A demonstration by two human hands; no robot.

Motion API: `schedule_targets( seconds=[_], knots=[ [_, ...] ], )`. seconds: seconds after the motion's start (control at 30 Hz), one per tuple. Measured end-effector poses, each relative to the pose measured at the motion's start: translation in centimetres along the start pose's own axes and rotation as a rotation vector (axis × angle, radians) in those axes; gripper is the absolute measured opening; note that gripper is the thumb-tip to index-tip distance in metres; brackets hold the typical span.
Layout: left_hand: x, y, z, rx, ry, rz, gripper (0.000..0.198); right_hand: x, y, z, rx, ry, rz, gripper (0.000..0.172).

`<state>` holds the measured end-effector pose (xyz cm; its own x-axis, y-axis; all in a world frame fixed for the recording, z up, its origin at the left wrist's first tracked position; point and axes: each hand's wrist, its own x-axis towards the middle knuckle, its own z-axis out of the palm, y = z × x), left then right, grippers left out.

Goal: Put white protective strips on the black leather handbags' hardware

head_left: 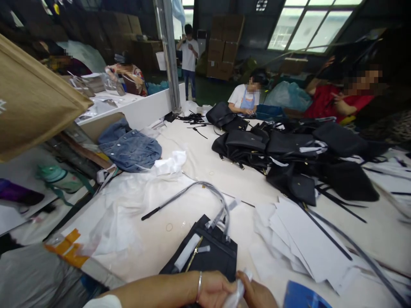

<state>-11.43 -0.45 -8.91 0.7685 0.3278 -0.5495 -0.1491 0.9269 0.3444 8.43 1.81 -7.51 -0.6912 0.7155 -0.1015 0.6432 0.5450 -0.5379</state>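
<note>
At the bottom of the head view, my left hand (216, 288), with a bracelet at the wrist, has its fingers closed on a crumpled piece of thin white wrap (236, 295). My right hand (258, 295) pinches the same wrap from the other side. Just beyond them a black handbag (216, 252) lies on the table, partly covered by my left forearm. A gold zipper (194, 255) crosses its face, beside a white wrapped strip (188, 252). Its handles (221, 196) are sheathed in greyish clear film and lean away from me. The lower part of the bag is hidden.
Several black bags (289, 145) are heaped at the back right. White paper sheets (302, 239) lie to the right, a blue object (303, 295) near the front edge. Folded denim (130, 145) and thin white wrapping (118, 222) are on the left. A metal post (170, 55) rises behind; people work beyond.
</note>
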Motion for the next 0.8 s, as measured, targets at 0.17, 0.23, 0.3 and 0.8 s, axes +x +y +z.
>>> schedule_targets(
  seconds=[0.17, 0.23, 0.3, 0.8],
  knots=[
    [-6.1, 5.0, -1.3, 0.596, 0.371, 0.276, 0.031, 1.2, -1.9, 1.5, 0.063, 0.022, 0.289, 0.052],
    [-10.5, 8.6, -3.5, 0.969, 0.876, 0.540, 0.025, 1.1, -2.6, 2.3, 0.086, 0.068, 0.360, 0.058],
    [-14.8, 12.2, -6.5, 1.231, 1.271, 0.591, 0.029, 0.6, -3.1, 2.9, 0.128, 0.148, 0.405, 0.061],
    [-16.9, 14.5, -16.9, 1.467, 1.554, 0.180, 0.036, -4.9, -5.2, 8.1, 0.331, 0.539, 0.652, 0.061]
  ],
)
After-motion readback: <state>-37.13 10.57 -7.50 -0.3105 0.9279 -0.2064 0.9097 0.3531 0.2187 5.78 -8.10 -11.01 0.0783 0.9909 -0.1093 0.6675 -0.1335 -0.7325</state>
